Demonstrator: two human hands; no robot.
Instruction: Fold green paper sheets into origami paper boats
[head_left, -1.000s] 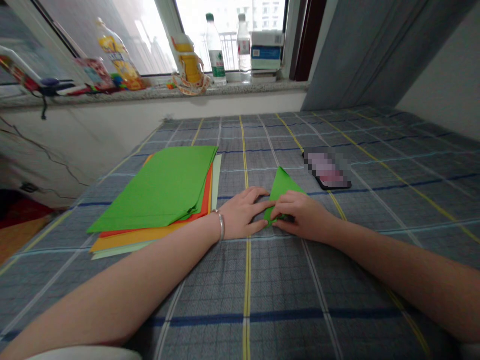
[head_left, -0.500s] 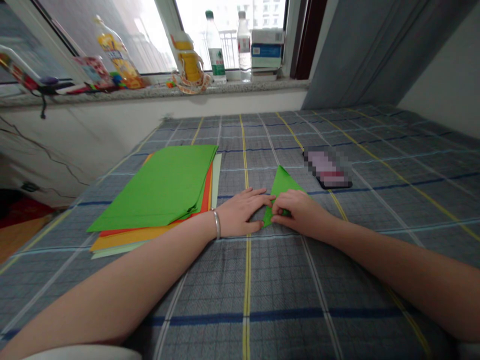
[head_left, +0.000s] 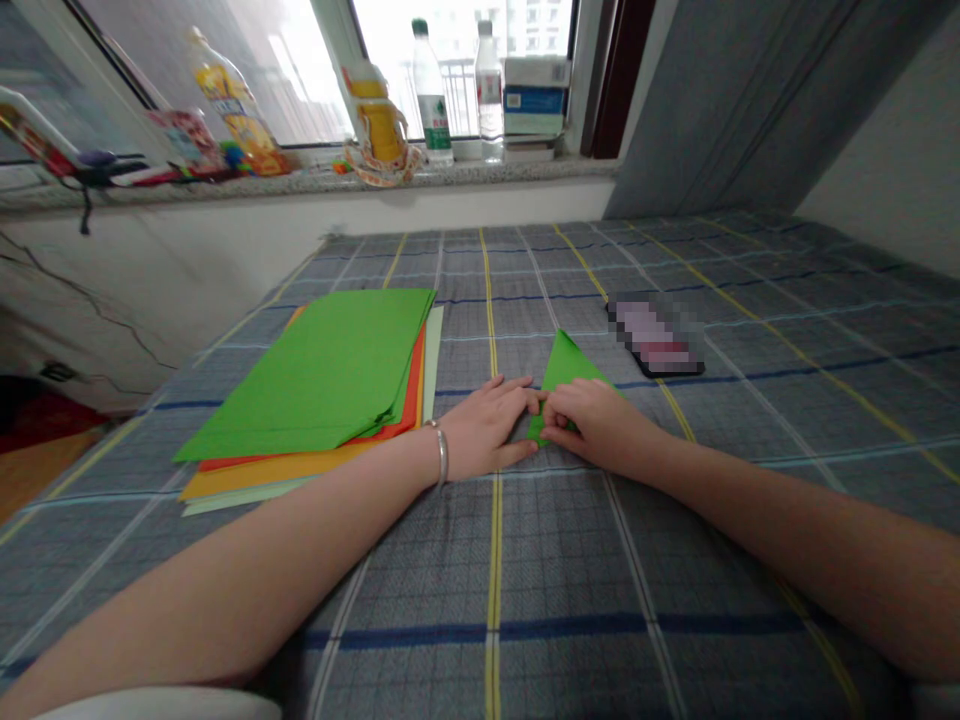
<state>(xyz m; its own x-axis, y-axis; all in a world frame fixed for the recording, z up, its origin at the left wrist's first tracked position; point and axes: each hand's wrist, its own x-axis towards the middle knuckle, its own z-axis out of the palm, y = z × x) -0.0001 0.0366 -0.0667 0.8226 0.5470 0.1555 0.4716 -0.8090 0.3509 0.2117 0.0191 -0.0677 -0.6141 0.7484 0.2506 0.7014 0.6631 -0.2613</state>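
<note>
A green sheet folded into a triangle (head_left: pixel 567 364) lies on the checked grey cloth (head_left: pixel 555 560), its tip pointing away from me. My right hand (head_left: pixel 596 424) covers the near corner and pinches the paper's edge with curled fingers. My left hand (head_left: pixel 487 430), with a silver bracelet on the wrist, lies beside it with fingers stretched flat, the fingertips pressing on the paper's left edge. Both hands touch each other over the fold.
A stack of coloured sheets (head_left: pixel 322 380), green on top with orange and yellow below, lies to the left. A blurred flat phone (head_left: pixel 658 338) sits beyond the triangle. Bottles (head_left: pixel 430 95) and boxes (head_left: pixel 534 100) line the windowsill.
My hands have drawn slightly closer together over the near corner of the triangle. The paper itself has barely shifted.
</note>
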